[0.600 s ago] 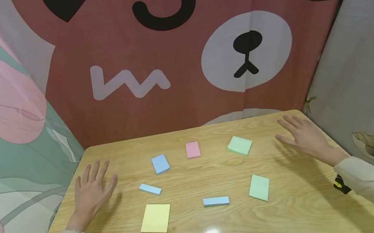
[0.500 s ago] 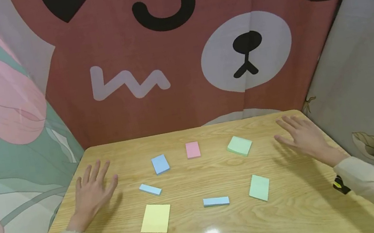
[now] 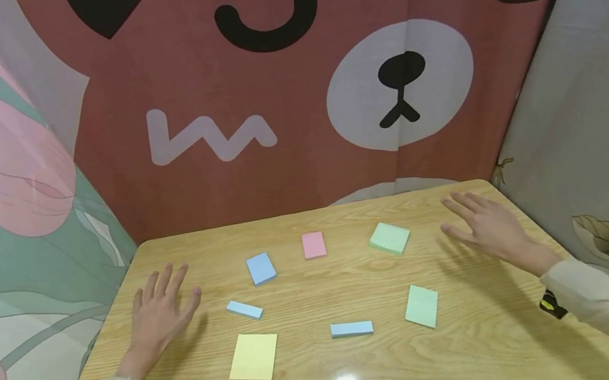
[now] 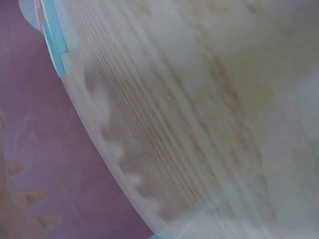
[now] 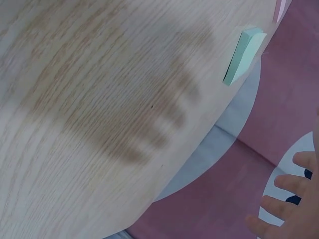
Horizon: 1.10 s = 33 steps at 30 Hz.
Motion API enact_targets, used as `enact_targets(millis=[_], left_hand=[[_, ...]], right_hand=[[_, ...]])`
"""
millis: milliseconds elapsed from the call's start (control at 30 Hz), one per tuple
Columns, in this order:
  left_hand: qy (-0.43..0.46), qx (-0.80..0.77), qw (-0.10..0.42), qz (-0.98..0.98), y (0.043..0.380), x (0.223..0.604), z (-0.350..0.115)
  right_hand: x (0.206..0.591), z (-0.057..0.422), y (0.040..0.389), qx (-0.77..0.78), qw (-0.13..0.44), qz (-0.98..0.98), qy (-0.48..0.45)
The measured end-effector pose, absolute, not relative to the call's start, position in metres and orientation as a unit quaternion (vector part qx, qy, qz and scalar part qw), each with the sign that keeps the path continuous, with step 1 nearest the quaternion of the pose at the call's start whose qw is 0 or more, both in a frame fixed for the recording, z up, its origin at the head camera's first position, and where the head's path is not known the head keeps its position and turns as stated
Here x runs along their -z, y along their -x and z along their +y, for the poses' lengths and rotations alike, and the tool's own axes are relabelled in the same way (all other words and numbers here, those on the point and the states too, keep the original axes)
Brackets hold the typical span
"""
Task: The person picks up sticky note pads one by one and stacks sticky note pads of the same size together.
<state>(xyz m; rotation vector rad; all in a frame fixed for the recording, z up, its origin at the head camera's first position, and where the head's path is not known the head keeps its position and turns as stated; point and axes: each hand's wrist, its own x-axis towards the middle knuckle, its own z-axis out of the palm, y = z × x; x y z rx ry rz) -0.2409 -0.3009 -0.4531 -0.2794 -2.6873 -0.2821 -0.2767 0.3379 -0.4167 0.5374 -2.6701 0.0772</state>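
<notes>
My left hand [image 3: 158, 319] hovers over the left side of the table with its fingers spread, holding nothing. Nearest to it are a narrow light-blue sticky note pad [image 3: 244, 309], a blue pad [image 3: 261, 268] and a square yellow pad [image 3: 253, 357]. On the right, my right hand [image 3: 492, 229] is raised with fingers extended and nothing in it. A thick green sticky note pad [image 3: 390, 238] lies to its left, and a thinner green pad [image 3: 422, 306] lies closer to me. In the right wrist view, fingers [image 5: 294, 185] show at the edge, above their shadow.
A pink pad [image 3: 314, 245] lies at the back middle, and another narrow blue pad [image 3: 352, 328] at the front middle. The wooden table [image 3: 322, 294] ends at a brown bear-print curtain [image 3: 220, 190]. Printed cloths flank it left and right.
Both hands have drifted slightly inward, the left toward the right and the right toward the left. The sticky note pads have stayed where they were.
</notes>
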Motion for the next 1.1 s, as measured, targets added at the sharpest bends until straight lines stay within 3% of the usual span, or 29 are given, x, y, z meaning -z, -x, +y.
enact_targets(millis=[1100], left_hand=[[0.143, 0.092, 0.214, -0.962, 0.224, 0.465, -0.275]], right_hand=[[0.433, 0.316, 0.278, -0.047, 0.207, -0.953, -0.218]])
